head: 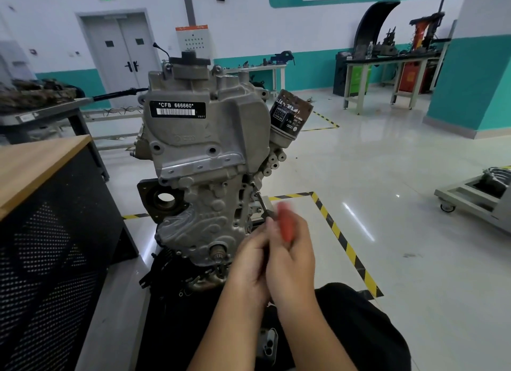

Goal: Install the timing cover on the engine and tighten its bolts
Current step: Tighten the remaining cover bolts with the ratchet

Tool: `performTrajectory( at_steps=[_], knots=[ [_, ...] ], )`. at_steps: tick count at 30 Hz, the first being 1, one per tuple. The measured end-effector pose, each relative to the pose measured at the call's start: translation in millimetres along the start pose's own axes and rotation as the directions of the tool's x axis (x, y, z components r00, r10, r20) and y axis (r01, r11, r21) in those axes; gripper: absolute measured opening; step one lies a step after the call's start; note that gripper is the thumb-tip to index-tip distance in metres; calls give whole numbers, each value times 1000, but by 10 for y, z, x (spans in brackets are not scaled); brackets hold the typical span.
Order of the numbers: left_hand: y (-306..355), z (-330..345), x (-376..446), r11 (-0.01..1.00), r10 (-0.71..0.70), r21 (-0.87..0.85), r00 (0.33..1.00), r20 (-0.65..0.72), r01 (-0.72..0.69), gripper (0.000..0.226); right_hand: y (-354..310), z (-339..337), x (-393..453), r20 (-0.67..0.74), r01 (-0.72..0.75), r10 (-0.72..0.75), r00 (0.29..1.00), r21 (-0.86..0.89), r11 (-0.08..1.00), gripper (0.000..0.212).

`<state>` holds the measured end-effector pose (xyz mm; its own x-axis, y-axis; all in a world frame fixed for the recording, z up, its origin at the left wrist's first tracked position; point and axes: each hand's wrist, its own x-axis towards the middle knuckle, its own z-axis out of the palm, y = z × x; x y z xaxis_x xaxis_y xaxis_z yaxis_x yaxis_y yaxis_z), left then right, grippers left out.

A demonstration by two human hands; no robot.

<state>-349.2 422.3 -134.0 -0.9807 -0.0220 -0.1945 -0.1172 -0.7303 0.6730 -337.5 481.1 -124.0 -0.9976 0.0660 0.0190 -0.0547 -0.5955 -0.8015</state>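
Cast metal, dull grey and rough-textured, covers the timing cover (pixel 204 154) before me. A glossy black label (pixel 177 109) sits on it. The oil filter (pixel 287 116) shows scuffed, rusty dark paint. My right hand (pixel 293 257) has its grip on a smooth red plastic handle (pixel 284 224). The floor (pixel 401 190) is polished, reflective. The surface (pixel 36 163) beside me is matt wood.

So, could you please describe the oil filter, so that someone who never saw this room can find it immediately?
Start at the big grey engine standing in the middle of the workshop, with the white-on-black label on its front. Look at its upper right side: the oil filter is the dark canister sticking out there, tilted up and to the right. It is the only black, round, printed part among bare grey metal castings.
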Motion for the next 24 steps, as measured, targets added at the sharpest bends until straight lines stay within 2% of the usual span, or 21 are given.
performTrajectory(
  at_steps=[3, 5, 7, 9, 11, 12, 15, 17, 19, 20, 22, 24],
  knots=[
    [43, -88, 8, 1000, 8, 14, 1000, 3, -8, 33, 2, 18, 9, -80, -202, 232, 969, 276, 940, 22],
    [48, -99, 29, 997, 42, 60, 999, -4, -42, 34, -57, -31, 10, -63, -207, 226, 972, 223, 953, 21],
    [43, -75, 46, 997, 56, 53, 998, 3, -56, 30, -109, -69, -34, -50, -149, 155, 987, 109, 983, 31],
    [34, -66, 73, 997, 65, 41, 998, 6, -66, 23, -66, -166, -95, -84, -50, 37, 996, -159, 986, 44],
    [14, -60, 80, 997, 61, 43, 998, 8, -61, 13, -11, -276, -195, -121, 86, -174, 977, -523, 848, 31],
    [6, -57, 78, 997, 57, 50, 998, 3, -57, 12, 3, -317, -250, -115, 136, -267, 957, -635, 761, 20],
    [-19, -46, 79, 997, 56, 58, 998, -14, -55, 11, 45, -441, -294, -14, 253, -383, 924, -729, 637, 10],
    [-29, -49, 85, 996, 65, 71, 997, -39, -62, 10, 29, -486, -277, 98, 312, -392, 915, -789, 530, 18],
    [-30, -37, 76, 991, 81, 110, 995, -60, -75, 28, 24, -499, -270, 180, 371, -423, 888, -824, 429, 26],
    [-26, -34, 70, 990, 85, 120, 995, -58, -77, 36, 23, -493, -267, 162, 369, -435, 886, -814, 448, 26],
    [1, -33, 37, 993, 67, 99, 998, -20, -65, 37, 8, -454, -260, 23, 292, -393, 919, -711, 640, 21],
    [39, -45, 11, 992, 35, 121, 999, 20, -37, 26, -3, -455, -206, -134, 167, -283, 950, -546, 821, 8]
  ],
)
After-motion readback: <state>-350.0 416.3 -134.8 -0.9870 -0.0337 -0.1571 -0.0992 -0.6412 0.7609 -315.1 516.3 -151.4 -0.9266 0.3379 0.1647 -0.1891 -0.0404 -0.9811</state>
